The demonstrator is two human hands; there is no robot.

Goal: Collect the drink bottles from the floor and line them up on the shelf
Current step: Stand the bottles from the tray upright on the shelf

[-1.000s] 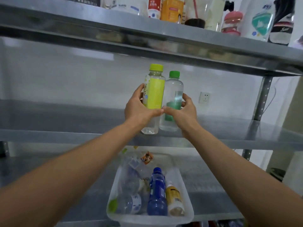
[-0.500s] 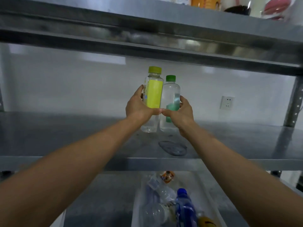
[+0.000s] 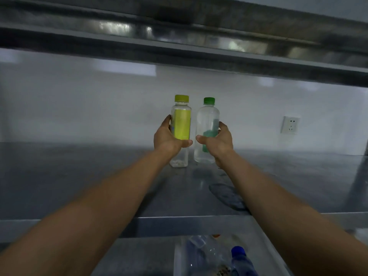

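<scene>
Two clear drink bottles stand upright side by side toward the back of the metal shelf [image 3: 83,176]. The yellow-capped bottle [image 3: 181,120] with a yellow label is on the left, and my left hand [image 3: 169,139] grips its middle. The green-capped bottle [image 3: 208,120] with a green label is on the right, held low by my right hand [image 3: 218,143]. A small gap separates the two bottles. Their bases seem to rest on the shelf surface.
A clear plastic bin [image 3: 179,255] on the lower shelf holds more bottles, one with a blue cap [image 3: 238,251]. The upper shelf [image 3: 179,42] hangs close overhead. A wall socket [image 3: 290,125] sits at the back right. A dark smudge [image 3: 227,196] marks the shelf.
Both hands carried the bottles deeper onto the shelf and set them apart, so a gap opened between them. The camera came closer and tilted up, hiding most of the bin.
</scene>
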